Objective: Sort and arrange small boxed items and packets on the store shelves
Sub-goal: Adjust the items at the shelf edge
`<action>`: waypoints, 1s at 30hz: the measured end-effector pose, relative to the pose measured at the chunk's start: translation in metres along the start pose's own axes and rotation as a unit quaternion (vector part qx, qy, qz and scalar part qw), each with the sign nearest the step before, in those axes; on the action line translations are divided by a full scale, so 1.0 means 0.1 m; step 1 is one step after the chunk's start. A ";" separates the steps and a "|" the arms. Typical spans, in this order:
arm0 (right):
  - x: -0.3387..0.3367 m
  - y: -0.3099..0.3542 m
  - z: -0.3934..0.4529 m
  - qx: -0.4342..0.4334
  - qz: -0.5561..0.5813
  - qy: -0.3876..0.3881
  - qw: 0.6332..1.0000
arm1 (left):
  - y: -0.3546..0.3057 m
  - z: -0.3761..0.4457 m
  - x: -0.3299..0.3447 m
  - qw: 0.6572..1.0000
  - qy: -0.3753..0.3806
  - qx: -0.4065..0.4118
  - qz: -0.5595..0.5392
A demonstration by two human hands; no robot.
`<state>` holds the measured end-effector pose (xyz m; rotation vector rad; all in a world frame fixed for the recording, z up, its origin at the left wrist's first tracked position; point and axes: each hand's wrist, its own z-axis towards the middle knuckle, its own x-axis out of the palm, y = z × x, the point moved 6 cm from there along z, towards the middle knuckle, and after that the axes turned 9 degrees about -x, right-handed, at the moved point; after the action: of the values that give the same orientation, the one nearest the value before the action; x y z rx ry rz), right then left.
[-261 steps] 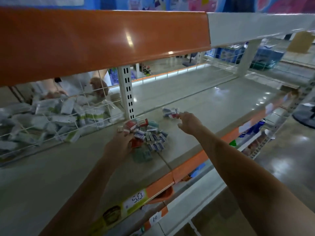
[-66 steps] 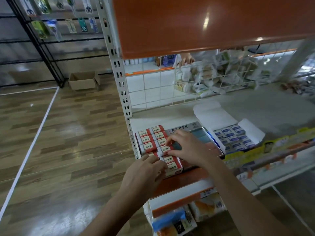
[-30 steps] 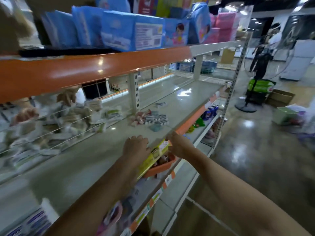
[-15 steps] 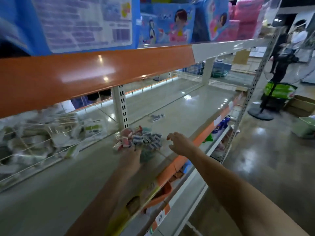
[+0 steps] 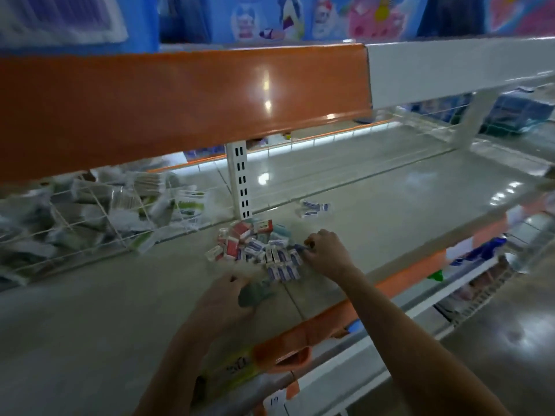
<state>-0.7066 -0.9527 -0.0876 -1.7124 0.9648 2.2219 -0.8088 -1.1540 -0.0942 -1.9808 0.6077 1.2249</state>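
Observation:
A heap of small boxes [image 5: 255,246], red-and-white ones and blue-and-white ones, lies on the grey shelf [image 5: 390,223] just in front of the white upright. My right hand [image 5: 326,255] is at the heap's right edge. Its fingers are curled and pinch a small blue-and-white box [image 5: 298,250]. My left hand [image 5: 225,298] is blurred and hovers just in front of the heap, beside a greenish packet [image 5: 255,292]. Whether it holds anything is unclear.
A few blue-and-white boxes [image 5: 312,207] lie apart, farther back. A wire basket [image 5: 90,217] full of white packets fills the left. The slotted upright [image 5: 240,184] stands behind the heap, and an orange shelf front [image 5: 180,100] hangs overhead. Lower shelves [image 5: 480,259] hold goods at right.
Both hands have reached forward to the heap. My right hand came down onto its right edge and curled its fingers there. My left hand stays in front of the heap.

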 end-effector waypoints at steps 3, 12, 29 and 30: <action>-0.03 -0.09 -0.01 -0.029 0.032 0.004 0.999 | 0.00 -0.05 0.02 0.999 -0.018 -0.046 -0.010; -0.23 -0.13 -0.30 -0.138 0.110 -0.006 0.984 | -0.14 -0.41 -0.12 0.960 -0.202 -0.146 -0.129; -0.70 0.22 -0.98 -0.280 0.213 -0.028 0.935 | -0.92 -0.92 -0.30 0.895 -0.344 0.039 -0.281; -0.70 0.21 -1.00 -0.279 0.217 -0.027 0.935 | -0.93 -0.91 -0.29 0.890 -0.328 0.039 -0.315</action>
<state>-0.6146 -1.0105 -0.0279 -1.7497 0.8068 3.0521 -0.7050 -1.1657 -0.0112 -1.3761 -0.3091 1.2928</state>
